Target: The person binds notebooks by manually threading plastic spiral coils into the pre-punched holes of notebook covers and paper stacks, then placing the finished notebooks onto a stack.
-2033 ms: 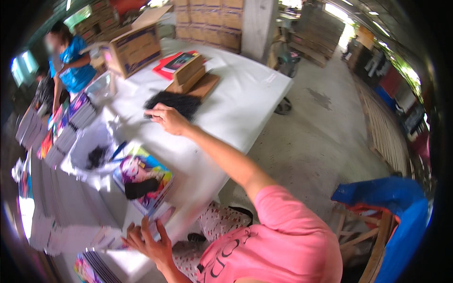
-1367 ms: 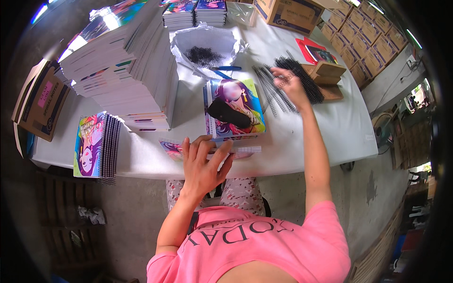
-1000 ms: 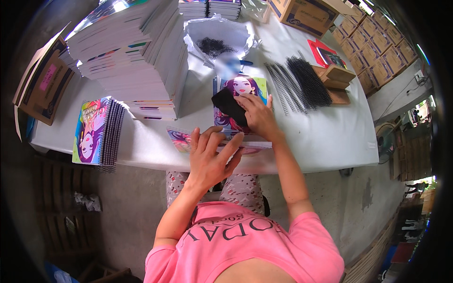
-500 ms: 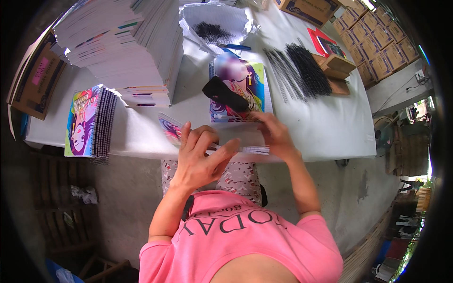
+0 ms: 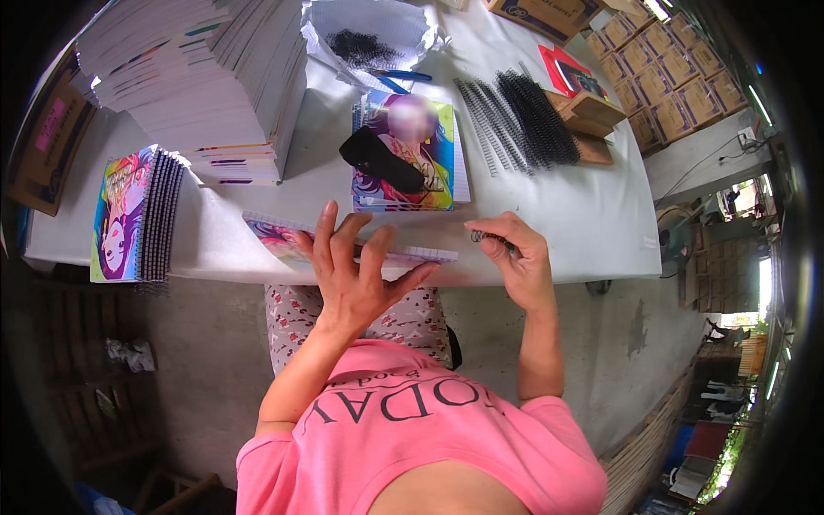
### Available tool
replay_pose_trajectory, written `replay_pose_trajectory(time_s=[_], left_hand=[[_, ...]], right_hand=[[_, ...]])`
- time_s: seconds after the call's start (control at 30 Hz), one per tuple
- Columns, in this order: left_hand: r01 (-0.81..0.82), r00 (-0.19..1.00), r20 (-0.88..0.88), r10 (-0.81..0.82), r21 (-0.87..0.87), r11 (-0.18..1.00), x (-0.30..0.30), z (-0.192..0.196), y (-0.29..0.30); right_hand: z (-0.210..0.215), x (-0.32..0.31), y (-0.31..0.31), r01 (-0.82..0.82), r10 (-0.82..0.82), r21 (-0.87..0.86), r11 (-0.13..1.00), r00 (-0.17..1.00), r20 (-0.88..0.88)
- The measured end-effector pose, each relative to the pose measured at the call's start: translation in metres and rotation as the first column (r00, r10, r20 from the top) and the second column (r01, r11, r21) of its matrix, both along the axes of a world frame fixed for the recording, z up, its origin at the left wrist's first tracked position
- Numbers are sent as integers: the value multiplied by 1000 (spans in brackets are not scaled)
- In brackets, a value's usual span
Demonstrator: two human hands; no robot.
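Observation:
At the table's front edge, my left hand (image 5: 348,287) grips a notebook (image 5: 273,239) with a colourful illustrated cover. My fingers are spread over it, with the thumb on the near side; part of it is hidden by the hand. To its right, apart from the notebook, my right hand (image 5: 525,268) pinches a short black binding coil (image 5: 486,235) between thumb and forefinger. Just beyond both hands lies a pile of matching illustrated notebooks (image 5: 442,163), with a black pouch-like case (image 5: 382,161) resting on top.
Black coils (image 5: 532,120) lie beside a wooden block (image 5: 588,112) at the right. Tall paper stacks (image 5: 223,86) and spiral-bound notebooks (image 5: 129,215) occupy the left. At the back are a white bag of coil scraps (image 5: 412,30), blue-handled pliers (image 5: 403,75) and a carton (image 5: 549,15).
My right hand has drawn away from the notebook's right end, and the coil in it now shows clearly. My left hand stays on the notebook. The whole view has shifted slightly.

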State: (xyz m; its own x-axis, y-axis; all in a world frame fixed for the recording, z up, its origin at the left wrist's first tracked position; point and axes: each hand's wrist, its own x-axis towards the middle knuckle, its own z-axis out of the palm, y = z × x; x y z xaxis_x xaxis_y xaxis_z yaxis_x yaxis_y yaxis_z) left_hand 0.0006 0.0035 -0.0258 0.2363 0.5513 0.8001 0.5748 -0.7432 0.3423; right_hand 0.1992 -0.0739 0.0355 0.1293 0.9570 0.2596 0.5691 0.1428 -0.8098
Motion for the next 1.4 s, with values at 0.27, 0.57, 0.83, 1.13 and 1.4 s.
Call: replay_pose_trajectory(time_s=[0.27, 0.57, 0.83, 1.13, 1.4], left_hand=[[24, 999, -23, -25, -45, 999, -4, 9, -1], [4, 999, -37, -6, -79, 997, -4, 20, -1], [-101, 991, -89, 97, -40, 994, -15, 19, 1], [49, 996, -67, -54, -77, 996, -22, 21, 6], [141, 988, -50, -147, -115, 983, -17, 23, 6]], right_hand=[[8, -16, 3, -170, 168, -55, 984, 985, -45], [16, -19, 4, -213, 165, -129, 968, 937, -307], [9, -9, 9, -171, 161, 81, 982, 980, 121], [20, -7, 105, -98, 202, -316, 944, 927, 315], [-50, -8, 153, -148, 222, -254, 956, 931, 291]])
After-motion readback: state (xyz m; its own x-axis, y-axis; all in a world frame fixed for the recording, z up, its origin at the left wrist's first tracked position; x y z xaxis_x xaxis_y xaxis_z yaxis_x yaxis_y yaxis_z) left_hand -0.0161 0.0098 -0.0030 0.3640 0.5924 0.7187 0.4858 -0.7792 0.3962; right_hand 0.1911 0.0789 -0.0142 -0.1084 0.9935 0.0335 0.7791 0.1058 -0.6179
